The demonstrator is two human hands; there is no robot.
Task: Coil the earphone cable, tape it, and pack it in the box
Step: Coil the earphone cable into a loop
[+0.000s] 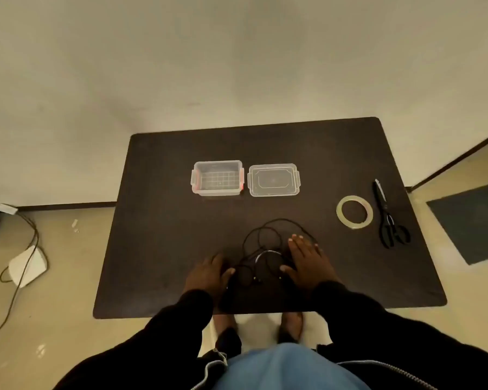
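Note:
A black earphone cable lies in loose tangled loops on the dark table, near the front edge. My left hand rests flat on the table at the cable's left side, thumb touching a loop. My right hand lies flat with fingers spread over the cable's right side. Neither hand grips anything. A clear plastic box stands open at the back, its clear lid lying beside it to the right. A roll of clear tape sits at the right.
Black scissors lie right of the tape, near the table's right edge. On the floor at the left are a white device and a dark cord. A dark mat lies on the floor at the right.

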